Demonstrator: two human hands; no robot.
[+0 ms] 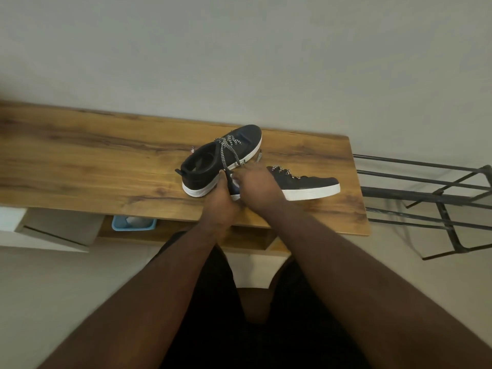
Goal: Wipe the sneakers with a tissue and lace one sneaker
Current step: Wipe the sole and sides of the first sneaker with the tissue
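Lying between two sneakers [221, 161], both hands [239, 190] pinch a white tissue [234, 182].

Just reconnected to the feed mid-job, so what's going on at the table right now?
A person sits at a wooden table with two black sneakers with white soles. Both hands meet at the heel of the nearer sneaker: the left hand and right hand seem to hold something small and whitish between them, too blurred to identify. The farther sneaker lies tilted, its checkered laces loose.
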